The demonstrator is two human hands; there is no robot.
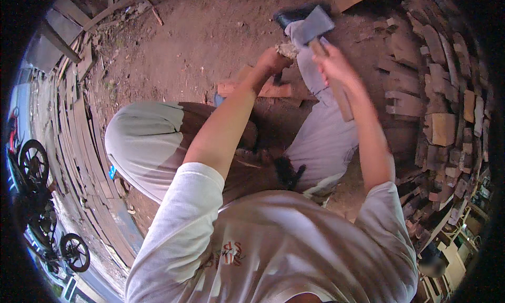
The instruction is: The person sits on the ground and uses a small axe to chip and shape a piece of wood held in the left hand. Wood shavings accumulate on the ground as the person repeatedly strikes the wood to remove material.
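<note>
far out over the dirt floor (210, 29), the left hand (271, 61) has its fingers wrapped around a pale chunk of wood (288, 49). just to its right, the right hand (334, 61) is closed around the wooden handle of a hatchet (315, 25), its grey blade raised just above and right of the chunk. stacked wood pieces (436, 108) line the right side, long planks (79, 129) the left.

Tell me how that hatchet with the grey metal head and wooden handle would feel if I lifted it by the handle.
The hatchet probably feels top-heavy: its broad metal head sits above the right hand gripping the handle. It looks stiff, and likely tips head-first if held loosely.
</note>
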